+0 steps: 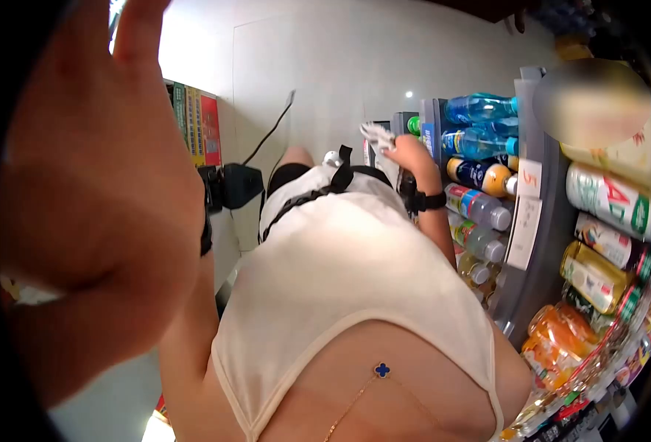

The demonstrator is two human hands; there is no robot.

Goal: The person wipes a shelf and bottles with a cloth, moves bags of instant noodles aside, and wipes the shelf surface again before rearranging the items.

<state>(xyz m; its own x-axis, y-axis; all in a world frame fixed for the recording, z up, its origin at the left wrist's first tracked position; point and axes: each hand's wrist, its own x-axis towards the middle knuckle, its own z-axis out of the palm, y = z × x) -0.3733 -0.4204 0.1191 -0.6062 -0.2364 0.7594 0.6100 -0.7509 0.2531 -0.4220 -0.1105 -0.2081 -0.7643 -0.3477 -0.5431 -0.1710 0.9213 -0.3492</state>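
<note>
My left hand is raised very close to the camera and fills the left side, blurred, with a finger pointing up and nothing seen in it. A black band sits on that wrist. My right hand is down by the drink shelves, with a black wristband, and grips a small crumpled white patterned piece of cloth or paper. Below the camera are my white top and a thin necklace with a blue clover charm.
Drink shelves on the right hold blue bottles, an orange-capped bottle, cans and orange juice bottles, with white price tags. A black device with a cable and a coloured poster lie left on the pale floor.
</note>
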